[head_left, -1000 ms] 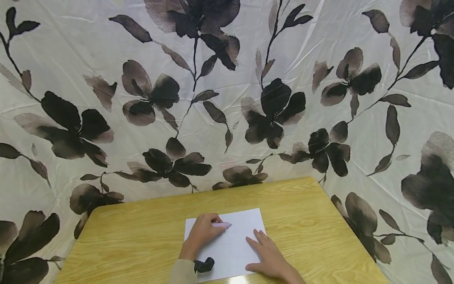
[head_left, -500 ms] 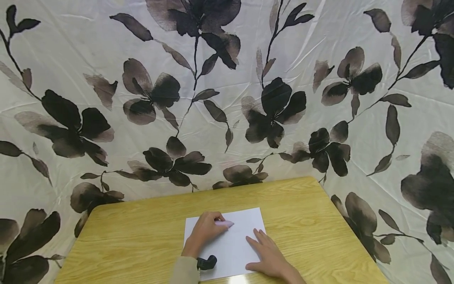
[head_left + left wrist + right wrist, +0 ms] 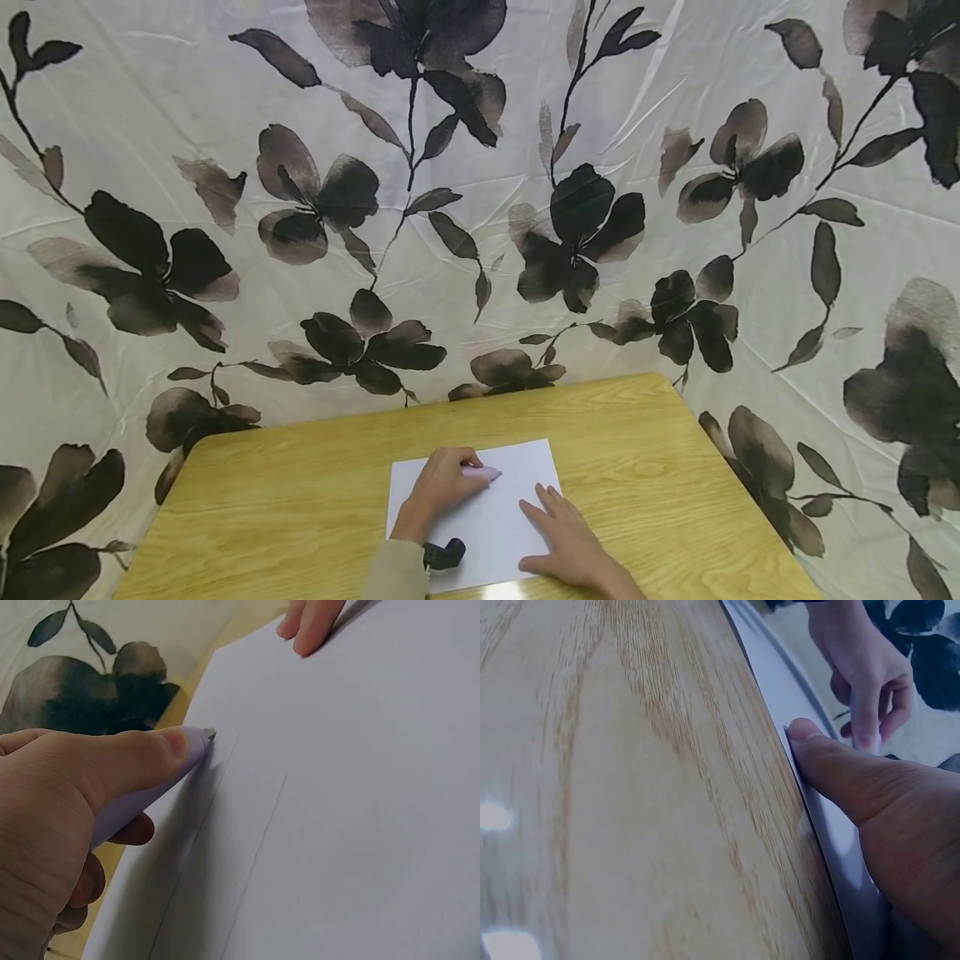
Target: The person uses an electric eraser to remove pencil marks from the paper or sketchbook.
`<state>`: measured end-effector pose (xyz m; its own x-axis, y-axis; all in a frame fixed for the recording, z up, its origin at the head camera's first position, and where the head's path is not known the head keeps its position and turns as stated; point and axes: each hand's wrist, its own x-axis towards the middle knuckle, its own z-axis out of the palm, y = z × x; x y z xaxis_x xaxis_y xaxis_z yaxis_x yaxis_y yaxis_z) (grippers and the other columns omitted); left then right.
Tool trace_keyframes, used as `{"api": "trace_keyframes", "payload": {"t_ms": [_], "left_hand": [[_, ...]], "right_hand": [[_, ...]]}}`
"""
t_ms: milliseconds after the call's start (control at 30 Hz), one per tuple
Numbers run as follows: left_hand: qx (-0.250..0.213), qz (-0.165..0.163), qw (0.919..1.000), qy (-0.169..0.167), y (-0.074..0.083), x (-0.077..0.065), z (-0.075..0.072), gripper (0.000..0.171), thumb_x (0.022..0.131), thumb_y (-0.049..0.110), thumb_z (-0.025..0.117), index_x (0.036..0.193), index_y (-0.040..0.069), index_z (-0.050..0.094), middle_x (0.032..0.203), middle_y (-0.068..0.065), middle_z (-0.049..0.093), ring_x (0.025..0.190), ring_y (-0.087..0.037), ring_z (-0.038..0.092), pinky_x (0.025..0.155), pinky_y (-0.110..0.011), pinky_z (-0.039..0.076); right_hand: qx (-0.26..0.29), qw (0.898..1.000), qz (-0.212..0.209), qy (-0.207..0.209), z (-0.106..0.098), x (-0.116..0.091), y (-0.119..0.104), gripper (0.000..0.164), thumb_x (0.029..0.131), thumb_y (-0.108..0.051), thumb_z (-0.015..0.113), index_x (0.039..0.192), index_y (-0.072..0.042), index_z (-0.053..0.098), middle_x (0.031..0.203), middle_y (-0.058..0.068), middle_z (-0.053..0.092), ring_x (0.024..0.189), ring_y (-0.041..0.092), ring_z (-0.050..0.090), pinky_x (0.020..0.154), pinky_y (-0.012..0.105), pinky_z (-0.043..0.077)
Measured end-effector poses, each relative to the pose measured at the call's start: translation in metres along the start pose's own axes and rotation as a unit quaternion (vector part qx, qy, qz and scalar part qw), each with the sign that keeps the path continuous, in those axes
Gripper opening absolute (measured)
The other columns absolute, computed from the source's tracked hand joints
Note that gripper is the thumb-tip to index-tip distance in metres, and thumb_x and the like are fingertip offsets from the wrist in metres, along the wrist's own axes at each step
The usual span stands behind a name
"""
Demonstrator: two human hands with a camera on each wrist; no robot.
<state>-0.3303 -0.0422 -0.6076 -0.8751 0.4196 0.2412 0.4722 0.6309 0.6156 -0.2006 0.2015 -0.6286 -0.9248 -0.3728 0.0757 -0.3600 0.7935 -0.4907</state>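
Note:
My left hand [image 3: 441, 487] grips a lavender utility knife [image 3: 477, 472] over the upper part of a white sheet of paper [image 3: 495, 533]. In the left wrist view the thumb lies along the knife's body [image 3: 124, 810], and its short metal tip [image 3: 210, 733] points at the sheet close by a thin line. Two thin, nearly parallel lines run along the paper [image 3: 360, 825] there. My right hand [image 3: 566, 537] rests on the sheet's right side with fingers spread. In the right wrist view its thumb [image 3: 810, 735] presses near the paper's edge.
The sheet lies on a yellow wood-grain table [image 3: 285, 500], near its front edge. A black device [image 3: 445, 554] is strapped at the left wrist, below a beige sleeve [image 3: 396, 571]. Behind the table hangs a floral cloth [image 3: 465, 183].
The left hand has slid a little to the right across the sheet with the utility knife. My right hand and the paper have stayed where they were.

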Motion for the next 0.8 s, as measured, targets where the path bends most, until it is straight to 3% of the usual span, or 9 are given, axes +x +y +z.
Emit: {"api": "trace_keyframes", "payload": {"t_ms": [367, 633, 800], "left_hand": [[0.005, -0.010, 0.9995, 0.028, -0.005, -0.011, -0.010, 0.015, 0.071, 0.026, 0.086, 0.080, 0.024, 0.073, 0.076, 0.013, 0.065, 0.066, -0.005, 0.053, 0.062, -0.027, 0.045], [-0.013, -0.004, 0.9998, 0.013, -0.001, -0.003, 0.001, 0.015, 0.073, 0.031, 0.085, 0.080, 0.026, 0.072, 0.078, 0.015, 0.065, 0.067, -0.005, 0.054, 0.063, -0.026, 0.046], [-0.011, -0.019, 0.9997, 0.005, 0.005, 0.001, 0.007, 0.014, 0.074, 0.035, 0.083, 0.079, 0.029, 0.071, 0.077, 0.017, 0.063, 0.069, -0.006, 0.053, 0.064, -0.028, 0.044]], "right_hand": [[0.004, 1.000, -0.011, 0.018, -0.003, -0.003, 0.002, 0.085, 0.079, -0.065, 0.064, 0.144, -0.013, 0.046, 0.153, 0.022, 0.029, 0.140, 0.043, 0.022, 0.106, 0.061, 0.020], [0.006, 1.000, -0.010, 0.010, -0.005, -0.001, -0.003, 0.084, 0.080, -0.063, 0.064, 0.145, -0.013, 0.045, 0.153, 0.021, 0.028, 0.140, 0.042, 0.022, 0.106, 0.060, 0.021], [0.005, 1.000, -0.007, 0.006, -0.004, -0.001, -0.003, 0.084, 0.080, -0.063, 0.065, 0.145, -0.013, 0.045, 0.154, 0.021, 0.028, 0.140, 0.041, 0.021, 0.107, 0.059, 0.020]]}}
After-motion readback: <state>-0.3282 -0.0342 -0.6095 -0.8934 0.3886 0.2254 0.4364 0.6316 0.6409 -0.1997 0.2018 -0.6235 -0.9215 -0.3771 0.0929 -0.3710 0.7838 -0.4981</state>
